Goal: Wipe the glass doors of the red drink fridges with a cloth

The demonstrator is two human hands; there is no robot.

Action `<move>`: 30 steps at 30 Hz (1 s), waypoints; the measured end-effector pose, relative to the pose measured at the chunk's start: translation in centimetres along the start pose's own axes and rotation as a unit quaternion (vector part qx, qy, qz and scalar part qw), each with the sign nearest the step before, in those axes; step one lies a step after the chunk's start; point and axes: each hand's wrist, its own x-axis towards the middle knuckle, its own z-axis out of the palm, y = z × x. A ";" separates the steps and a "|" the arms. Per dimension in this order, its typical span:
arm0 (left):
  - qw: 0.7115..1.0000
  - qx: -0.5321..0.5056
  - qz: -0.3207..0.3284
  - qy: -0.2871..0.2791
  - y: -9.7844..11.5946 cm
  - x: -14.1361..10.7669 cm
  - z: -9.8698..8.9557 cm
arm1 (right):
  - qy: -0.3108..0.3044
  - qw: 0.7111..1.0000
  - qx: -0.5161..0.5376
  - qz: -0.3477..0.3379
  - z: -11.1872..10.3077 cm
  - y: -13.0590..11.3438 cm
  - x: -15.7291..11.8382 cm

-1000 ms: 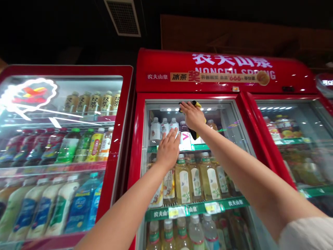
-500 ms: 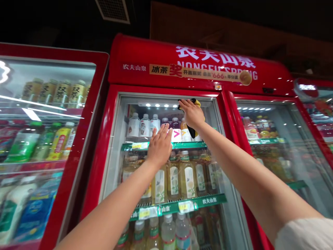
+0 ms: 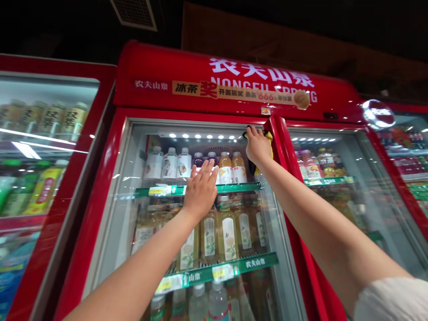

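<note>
My right hand (image 3: 259, 145) presses a black and yellow cloth (image 3: 270, 139) against the upper right corner of the glass door (image 3: 113, 214) of a red drinks fridge (image 3: 147, 67). Parts of the cloth show above the fingers and below the palm; the rest is covered by the hand. My left hand (image 3: 201, 189) lies flat on the same pane, lower and to the left, fingers stretched out and holding nothing. Behind the glass stand rows of bottles (image 3: 229, 232) on shelves with green edge strips (image 3: 261, 262).
A second glass door (image 3: 337, 187) of this fridge adjoins on the right. At the left stands another red-framed fridge (image 3: 103, 116) with bottled drinks. Further right is one more lit cooler (image 3: 408, 156). A ceiling vent (image 3: 133, 13) is overhead.
My right hand and the cloth have slid right across the glass to the door's right frame. My left hand stays flat on the pane. The view has shifted slightly right.
</note>
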 end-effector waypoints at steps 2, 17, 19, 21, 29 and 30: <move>1.000 -0.004 -0.003 0.003 0.5 0.0 0.0 | 0.014 0.998 -0.014 0.053 0.2 1.0 -1.1; 0.999 -0.010 0.017 -0.030 6.5 -0.7 1.3 | -0.009 0.999 -0.026 0.019 -0.2 3.3 -4.4; 0.999 -0.013 0.011 -0.033 7.4 -1.2 1.5 | -0.026 0.999 -0.035 0.020 -0.5 3.0 -6.8; 0.999 -0.014 -0.003 -0.033 8.2 -1.5 1.7 | -0.043 0.998 -0.042 0.013 -0.8 2.9 -9.1; 0.998 -0.008 -0.023 -0.058 10.9 -1.8 1.7 | -0.032 0.994 0.034 -0.100 -1.2 4.7 -13.6; 0.998 -0.008 -0.018 -0.064 11.0 -1.7 1.7 | -0.025 0.992 0.058 -0.111 -1.2 5.0 -13.6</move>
